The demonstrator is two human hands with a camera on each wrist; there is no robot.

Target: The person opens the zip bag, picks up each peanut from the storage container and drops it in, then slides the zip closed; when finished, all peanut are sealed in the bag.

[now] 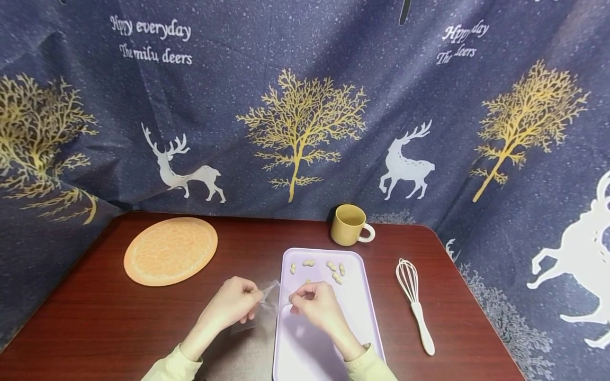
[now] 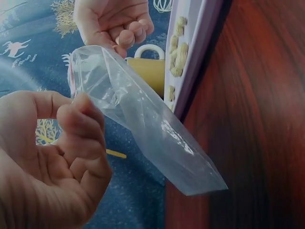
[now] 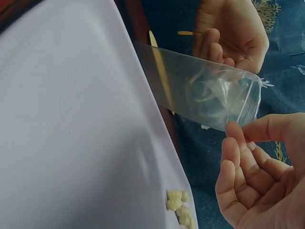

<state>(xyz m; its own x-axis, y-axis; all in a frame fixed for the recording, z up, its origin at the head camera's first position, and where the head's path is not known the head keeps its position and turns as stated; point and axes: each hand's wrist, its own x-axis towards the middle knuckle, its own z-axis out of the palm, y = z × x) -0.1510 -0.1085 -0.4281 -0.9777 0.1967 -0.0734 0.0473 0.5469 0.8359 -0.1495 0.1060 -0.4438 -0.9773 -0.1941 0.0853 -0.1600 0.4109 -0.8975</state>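
Observation:
A clear plastic zip bag (image 2: 147, 129) is stretched between my two hands, above the left edge of a pale purple tray (image 1: 307, 352). My left hand (image 1: 234, 300) pinches one side of its mouth between thumb and forefinger. The opposite side of the mouth is pinched by my right hand (image 1: 318, 306), which is over the tray. In both wrist views the bag (image 3: 205, 88) hangs with its mouth spread somewhat apart, and I see nothing inside it. Several peanuts in shells (image 1: 337, 278) lie at the tray's far end; my right hand may hide others.
Behind the tray stands a yellow mug (image 1: 347, 226) with a white handle. A white whisk (image 1: 415, 304) lies right of the tray. On the far left is a round orange placemat (image 1: 171, 251). A printed blue cloth (image 1: 305, 132) hangs along the table's back edge.

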